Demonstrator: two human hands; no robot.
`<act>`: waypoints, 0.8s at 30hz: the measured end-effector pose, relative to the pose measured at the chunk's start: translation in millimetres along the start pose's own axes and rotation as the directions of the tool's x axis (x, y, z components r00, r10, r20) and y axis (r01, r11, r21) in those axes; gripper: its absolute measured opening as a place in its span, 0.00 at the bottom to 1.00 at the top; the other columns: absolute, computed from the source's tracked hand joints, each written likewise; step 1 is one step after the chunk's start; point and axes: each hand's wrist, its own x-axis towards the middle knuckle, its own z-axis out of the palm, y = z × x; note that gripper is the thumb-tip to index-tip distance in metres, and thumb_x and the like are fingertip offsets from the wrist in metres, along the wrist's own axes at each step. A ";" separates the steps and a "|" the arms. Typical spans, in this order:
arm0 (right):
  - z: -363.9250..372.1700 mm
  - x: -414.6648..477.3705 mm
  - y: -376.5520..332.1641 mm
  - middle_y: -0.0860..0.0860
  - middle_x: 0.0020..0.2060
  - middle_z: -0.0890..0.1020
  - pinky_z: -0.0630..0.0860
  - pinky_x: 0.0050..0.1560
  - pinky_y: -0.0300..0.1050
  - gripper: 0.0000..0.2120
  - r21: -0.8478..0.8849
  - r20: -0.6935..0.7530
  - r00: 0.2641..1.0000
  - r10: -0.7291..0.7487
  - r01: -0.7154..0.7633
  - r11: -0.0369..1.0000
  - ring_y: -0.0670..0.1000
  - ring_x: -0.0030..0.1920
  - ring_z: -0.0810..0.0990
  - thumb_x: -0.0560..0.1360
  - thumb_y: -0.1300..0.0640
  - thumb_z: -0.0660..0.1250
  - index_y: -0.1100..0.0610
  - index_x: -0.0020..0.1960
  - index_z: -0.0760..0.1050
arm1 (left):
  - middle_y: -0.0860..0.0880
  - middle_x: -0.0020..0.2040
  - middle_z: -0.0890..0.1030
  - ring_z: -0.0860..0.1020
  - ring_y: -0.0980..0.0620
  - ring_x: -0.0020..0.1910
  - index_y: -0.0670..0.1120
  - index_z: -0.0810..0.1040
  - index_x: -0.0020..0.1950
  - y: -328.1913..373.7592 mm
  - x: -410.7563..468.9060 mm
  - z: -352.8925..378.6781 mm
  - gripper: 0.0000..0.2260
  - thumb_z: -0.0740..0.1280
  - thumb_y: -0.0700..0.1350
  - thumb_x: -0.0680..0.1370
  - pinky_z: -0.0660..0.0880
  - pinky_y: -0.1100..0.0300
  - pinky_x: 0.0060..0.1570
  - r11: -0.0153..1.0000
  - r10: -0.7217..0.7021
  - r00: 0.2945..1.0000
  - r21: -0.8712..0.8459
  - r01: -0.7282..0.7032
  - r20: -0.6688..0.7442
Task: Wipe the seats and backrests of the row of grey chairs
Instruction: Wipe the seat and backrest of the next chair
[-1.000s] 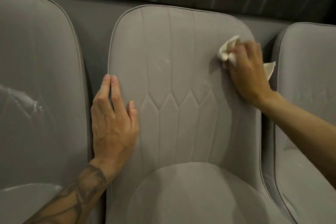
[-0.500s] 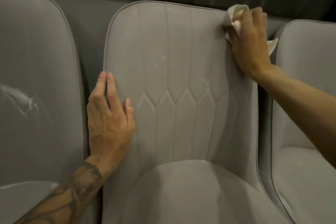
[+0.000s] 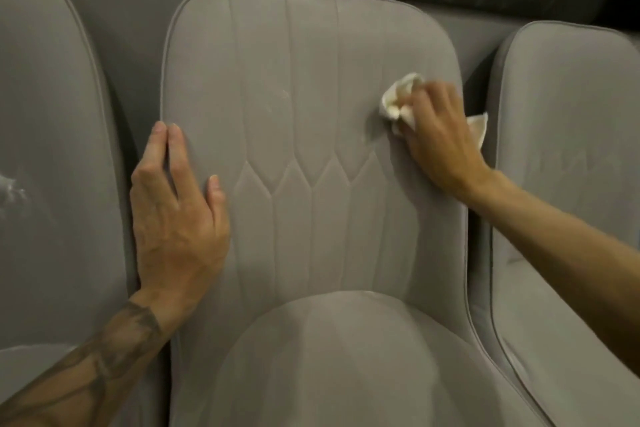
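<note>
On the middle grey chair's backrest (image 3: 304, 107), our fingers (image 3: 433, 97) bunch a white cloth (image 3: 398, 99) in our right hand (image 3: 441, 146), near the right edge. Our left hand (image 3: 176, 215) lies flat on the left edge, fingers straight, close together.

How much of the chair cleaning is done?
The left chair shows shiny streaks, so it may be wiped. In hand: the right hand rubs a white cloth on the middle backrest while the left hand braces it. Left: its pale speck, its seat and probably the right chair.
</note>
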 end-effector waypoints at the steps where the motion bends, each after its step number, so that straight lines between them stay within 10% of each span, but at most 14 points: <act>1: 0.3 9.3 -0.7 0.63 0.53 0.75 0.71 0.54 0.57 0.10 0.009 -0.031 0.996 0.081 -0.080 0.997 0.63 0.51 0.72 0.80 0.59 0.64 0.65 0.56 0.74 | 0.31 0.78 0.63 0.66 0.32 0.76 0.34 0.58 0.81 -0.6 0.0 0.6 0.26 0.60 0.43 0.85 0.63 0.43 0.77 1.000 0.007 1.000 0.002 -0.007 -0.005; 10: 3.5 -157.7 -53.7 0.59 0.52 0.80 0.74 0.42 0.53 0.08 0.075 0.389 0.846 -0.366 0.366 0.927 0.61 0.45 0.77 0.79 0.60 0.64 0.62 0.56 0.78 | 0.32 0.79 0.63 0.65 0.34 0.76 0.36 0.57 0.82 -3.7 -1.9 4.1 0.26 0.57 0.45 0.86 0.62 0.44 0.77 1.000 0.019 1.000 -0.017 -0.019 -0.021; 17: 10.1 -91.5 -30.4 0.61 0.57 0.75 0.70 0.52 0.57 0.08 -0.022 0.144 0.989 0.039 -0.036 0.999 0.62 0.50 0.73 0.81 0.59 0.65 0.64 0.57 0.75 | 0.32 0.78 0.63 0.65 0.33 0.76 0.36 0.57 0.82 -5.0 -1.7 5.3 0.26 0.57 0.45 0.86 0.61 0.45 0.78 0.999 0.032 0.999 -0.042 -0.034 -0.036; 24: 15.4 -193.3 -76.9 0.56 0.51 0.79 0.71 0.48 0.49 0.12 0.112 0.468 0.776 -0.423 0.423 0.899 0.58 0.46 0.78 0.80 0.60 0.57 0.58 0.56 0.78 | 0.33 0.79 0.63 0.65 0.34 0.76 0.36 0.57 0.82 -4.8 -1.9 5.2 0.26 0.57 0.45 0.86 0.61 0.46 0.78 1.000 0.023 0.999 -0.020 -0.024 -0.032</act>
